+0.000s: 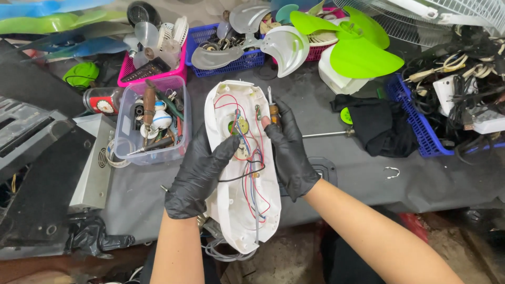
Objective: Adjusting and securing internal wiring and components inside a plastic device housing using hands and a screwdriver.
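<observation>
Both your gloved hands grip tight: left hand [199, 173] clasps the white casing [239, 205], right hand [288, 150] pinches a screwdriver [273, 109] against it.

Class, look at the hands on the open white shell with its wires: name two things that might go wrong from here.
1. The screwdriver in the right hand might slip and nick the thin wires.
2. The shell overhangs the table edge, propped by the left hand; it might tip off.

Left hand [197, 176] and right hand [289, 150] wear black gloves.
</observation>
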